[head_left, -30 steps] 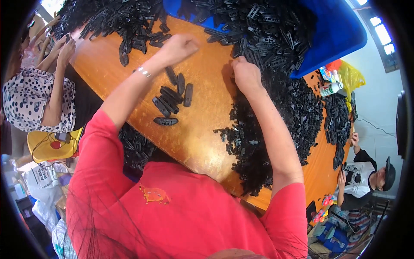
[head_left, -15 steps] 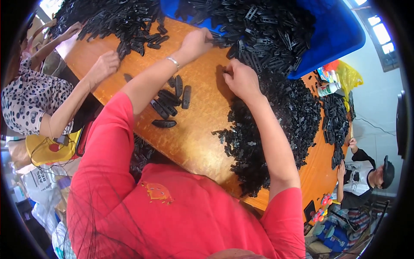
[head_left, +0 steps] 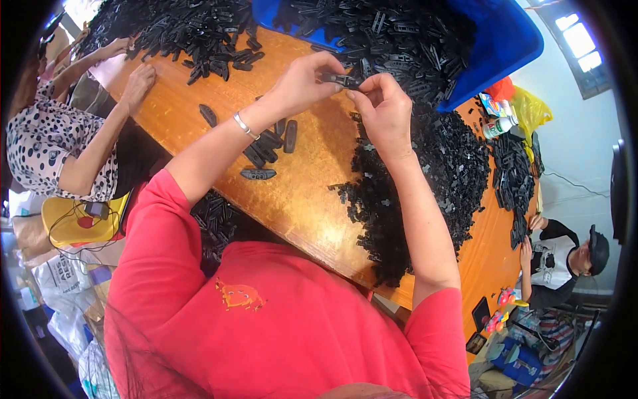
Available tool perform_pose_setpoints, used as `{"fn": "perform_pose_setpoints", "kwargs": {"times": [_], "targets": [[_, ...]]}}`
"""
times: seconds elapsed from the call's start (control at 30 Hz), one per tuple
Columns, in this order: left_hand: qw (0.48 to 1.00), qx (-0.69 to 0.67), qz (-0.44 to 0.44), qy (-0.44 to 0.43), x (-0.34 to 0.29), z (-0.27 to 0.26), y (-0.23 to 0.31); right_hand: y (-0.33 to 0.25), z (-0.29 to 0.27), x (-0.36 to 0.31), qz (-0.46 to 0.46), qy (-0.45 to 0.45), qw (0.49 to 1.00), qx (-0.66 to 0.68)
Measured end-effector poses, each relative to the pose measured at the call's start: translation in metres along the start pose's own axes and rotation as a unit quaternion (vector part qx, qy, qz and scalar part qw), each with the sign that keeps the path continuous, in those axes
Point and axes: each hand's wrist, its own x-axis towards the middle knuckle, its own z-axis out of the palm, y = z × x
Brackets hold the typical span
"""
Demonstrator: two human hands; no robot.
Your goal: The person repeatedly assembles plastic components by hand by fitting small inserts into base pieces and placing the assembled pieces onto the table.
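Between the fingers of my left hand (head_left: 302, 86) is a long, narrow black plastic part (head_left: 345, 81), held above the table near the blue bin. My right hand (head_left: 387, 110) closes thumb and forefinger at its right end. Whether a smaller piece is also between those right fingers is hidden. Left of and below my hands, several similar oval black parts (head_left: 290, 136) lie loose on the wooden table (head_left: 312, 193). A heap of small black pieces (head_left: 432, 179) spreads beneath my right forearm.
A blue bin (head_left: 505, 50) full of long black parts stands at the far side. Another black pile (head_left: 179, 33) lies far left, where people's hands (head_left: 138, 83) rest. Right are a white bottle (head_left: 500, 126), a yellow bag (head_left: 533, 110), more parts (head_left: 513, 179) and another person (head_left: 558, 259).
My left hand has come right from the bin's edge, now holding a long black part. My right hand has risen slightly to meet it. The neighbour's hand on the left has drawn back.
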Motion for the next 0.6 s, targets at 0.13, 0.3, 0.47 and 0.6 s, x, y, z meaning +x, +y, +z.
{"fn": "perform_pose_setpoints", "kwargs": {"times": [0.13, 0.3, 0.47, 0.6], "targets": [[0.999, -0.028, 0.028, -0.024, -0.006, 0.003, 0.011, -0.008, -0.005, -0.004, -0.108, 0.007, 0.990, -0.095], [0.999, -0.018, -0.001, -0.045, -0.007, 0.006, 0.015, -0.009, -0.007, -0.006, -0.145, 0.015, 0.986, -0.083], [0.999, -0.005, 0.011, -0.053, -0.010, 0.007, 0.017, -0.005, -0.009, -0.004, -0.182, -0.005, 0.979, -0.091], [0.997, -0.028, -0.002, -0.069, -0.011, 0.006, 0.014, 0.000, -0.014, -0.002, -0.185, -0.031, 0.975, -0.118]]}}
